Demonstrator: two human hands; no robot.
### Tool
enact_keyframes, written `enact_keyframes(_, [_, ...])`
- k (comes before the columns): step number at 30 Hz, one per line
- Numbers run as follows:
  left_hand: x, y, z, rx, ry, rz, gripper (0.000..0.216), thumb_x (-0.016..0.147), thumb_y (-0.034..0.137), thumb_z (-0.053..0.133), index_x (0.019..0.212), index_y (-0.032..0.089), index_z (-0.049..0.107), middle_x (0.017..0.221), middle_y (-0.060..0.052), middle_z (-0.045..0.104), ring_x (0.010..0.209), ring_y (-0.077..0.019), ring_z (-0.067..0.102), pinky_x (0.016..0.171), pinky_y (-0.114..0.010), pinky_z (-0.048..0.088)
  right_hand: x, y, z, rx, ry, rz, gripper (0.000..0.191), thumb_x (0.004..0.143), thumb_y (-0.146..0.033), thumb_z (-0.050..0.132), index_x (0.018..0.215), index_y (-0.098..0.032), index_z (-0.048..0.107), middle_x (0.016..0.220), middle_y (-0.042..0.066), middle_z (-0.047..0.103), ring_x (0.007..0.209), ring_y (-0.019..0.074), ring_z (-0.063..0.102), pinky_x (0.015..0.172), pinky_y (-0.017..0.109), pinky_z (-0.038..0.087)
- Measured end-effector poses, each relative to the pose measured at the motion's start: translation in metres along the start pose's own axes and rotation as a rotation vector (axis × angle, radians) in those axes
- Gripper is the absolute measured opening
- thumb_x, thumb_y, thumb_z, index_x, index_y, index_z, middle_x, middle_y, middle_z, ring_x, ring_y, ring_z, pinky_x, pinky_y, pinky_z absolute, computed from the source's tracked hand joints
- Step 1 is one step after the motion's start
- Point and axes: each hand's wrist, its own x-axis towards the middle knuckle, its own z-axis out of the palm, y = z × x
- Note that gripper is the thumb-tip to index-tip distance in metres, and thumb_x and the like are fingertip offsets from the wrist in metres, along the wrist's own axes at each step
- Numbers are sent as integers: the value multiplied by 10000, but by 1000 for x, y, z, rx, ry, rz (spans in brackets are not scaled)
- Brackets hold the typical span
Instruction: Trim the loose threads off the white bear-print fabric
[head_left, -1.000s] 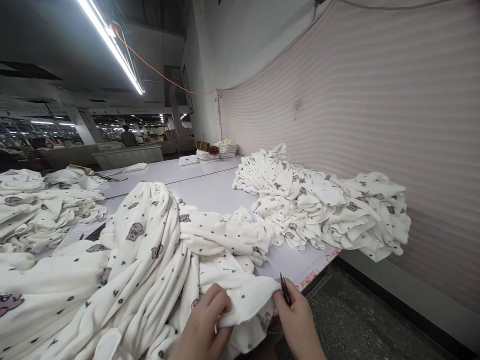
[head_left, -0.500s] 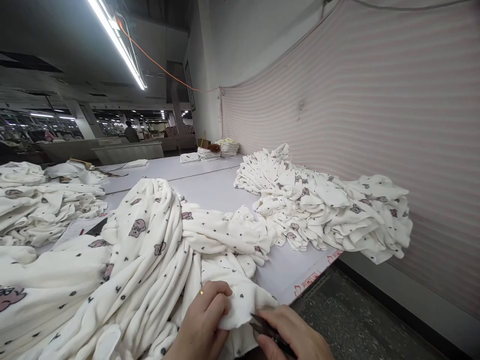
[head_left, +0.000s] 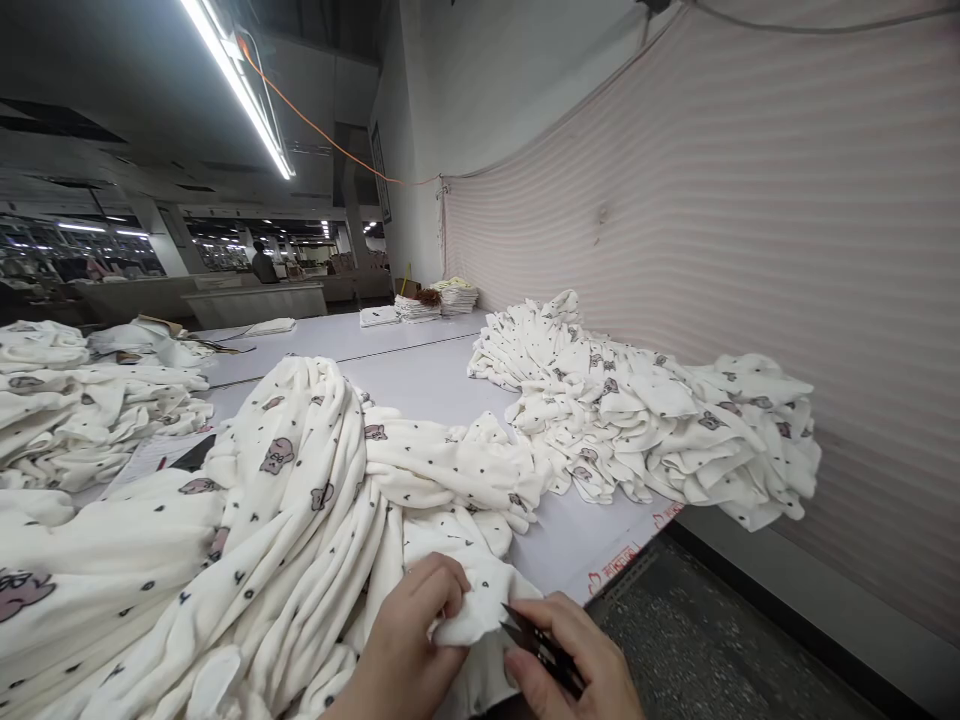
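A long white printed garment (head_left: pixel 315 500), dotted with small dark marks and pink bear figures, lies bunched across the near part of the table. My left hand (head_left: pixel 409 640) pinches a fold of its edge at the table's front, fingers closed on the cloth. My right hand (head_left: pixel 574 655) sits just to the right, closed round small black thread snips (head_left: pixel 536 640). The snips' tips point left and touch the pinched fold.
A big heap of the same printed pieces (head_left: pixel 645 410) lies along the right edge by the striped wall curtain (head_left: pixel 750 220). Another pile (head_left: pixel 82 410) sits at the left. Folded stacks (head_left: pixel 431 300) stand far back. The table's front edge (head_left: pixel 622 555) drops to dark floor.
My right hand turned the snips from upright to pointing left and brought their tips against the fold. My left hand shifted its pinch slightly along the cloth edge.
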Motion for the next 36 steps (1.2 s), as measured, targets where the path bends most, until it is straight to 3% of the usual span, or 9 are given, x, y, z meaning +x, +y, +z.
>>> enact_keyframes(4, [10, 5, -4, -457, -174, -432, 90, 709, 188, 610, 774, 176, 549, 701, 22, 548, 693, -146, 489, 641, -236, 384, 12, 10, 22, 218, 63, -2, 227, 822, -360, 625, 1021, -252, 625, 970, 44, 658, 763, 164, 657, 672, 212, 519])
enact_keyframes(8, [10, 5, -10, -656, -186, -543, 222, 681, 299, 716, 808, 134, 640, 725, 7, 597, 731, -158, 515, 700, -253, 396, 30, 11, 33, 242, -2, -31, 113, 831, -326, 630, 868, -224, 663, 806, 14, 637, 719, 148, 615, 649, 204, 475])
enact_keyframes(11, [6, 6, -13, -754, -183, -598, 303, 660, 352, 761, 850, 158, 628, 782, 0, 615, 763, -167, 537, 724, -260, 406, 37, 11, 34, 194, -24, 19, 239, 890, -370, 544, 735, -201, 613, 703, 4, 589, 679, 150, 590, 617, 209, 455])
enact_keyframes(13, [4, 6, -13, -762, -181, -583, 361, 656, 402, 768, 888, 175, 610, 817, -5, 609, 778, -168, 540, 727, -258, 408, 35, 11, 35, 88, 13, 58, 276, 913, -392, 493, 728, -204, 576, 672, 0, 577, 635, 149, 576, 578, 212, 432])
enact_keyframes(17, [3, 5, -11, -509, -147, -478, 420, 727, 498, 699, 1000, 193, 604, 628, 53, 468, 592, -115, 430, 570, -220, 335, 27, 12, 44, -76, 97, -8, 199, 921, -360, 427, 859, -229, 564, 687, 4, 637, 587, 167, 611, 542, 230, 416])
enact_keyframes(19, [5, 7, -11, -390, -139, -441, 354, 779, 496, 646, 944, 182, 643, 607, 47, 460, 601, -124, 427, 584, -227, 346, 26, 10, 49, -81, 128, -19, 189, 918, -357, 421, 899, -235, 563, 710, 11, 665, 603, 181, 637, 559, 238, 433])
enact_keyframes(23, [8, 10, -11, -427, -127, -438, 359, 790, 520, 619, 792, 162, 648, 689, 4, 549, 680, -150, 475, 643, -239, 380, 31, 2, 44, 75, 139, 171, 228, 894, -433, 499, 838, -220, 560, 630, -12, 617, 551, 154, 600, 535, 210, 456])
enact_keyframes(28, [6, 2, -12, -568, -83, -456, 387, 772, 528, 650, 828, 149, 596, 702, 18, 510, 683, -133, 435, 653, -240, 359, 27, 4, 27, 189, -10, 148, 257, 829, -428, 595, 930, -217, 698, 826, 40, 693, 780, 189, 662, 688, 226, 498])
enact_keyframes(36, [8, 1, -14, -528, -152, -436, 397, 774, 542, 643, 810, 148, 603, 657, 40, 452, 661, -123, 395, 632, -233, 332, 32, 4, 27, 194, -178, 199, 261, 826, -416, 606, 849, -202, 754, 802, 62, 722, 786, 211, 666, 704, 256, 490])
